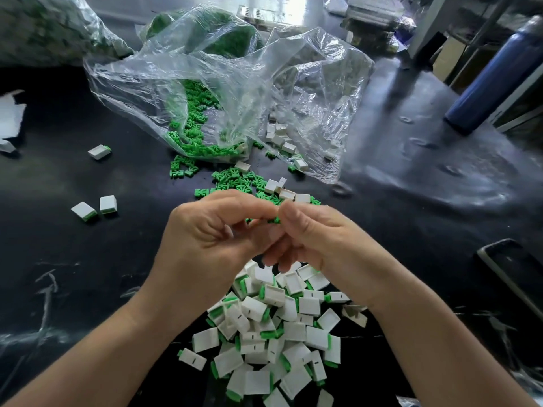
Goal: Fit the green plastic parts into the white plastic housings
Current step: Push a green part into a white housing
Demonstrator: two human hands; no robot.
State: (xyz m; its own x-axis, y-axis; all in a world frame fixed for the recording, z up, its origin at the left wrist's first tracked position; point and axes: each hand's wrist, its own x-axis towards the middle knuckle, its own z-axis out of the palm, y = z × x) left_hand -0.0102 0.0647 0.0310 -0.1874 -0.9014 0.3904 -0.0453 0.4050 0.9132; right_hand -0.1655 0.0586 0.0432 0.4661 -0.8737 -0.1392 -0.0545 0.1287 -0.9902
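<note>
Fingers pinch green part; clear bag holds green parts

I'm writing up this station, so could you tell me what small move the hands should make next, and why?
Probably push the green part home into its housing, which I cannot see: the left hand and right hand both pinch around it, above the finished pile.

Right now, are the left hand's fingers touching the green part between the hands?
Touching. Head view: fingers of the left hand pinch the green part, no gap showing.
</note>
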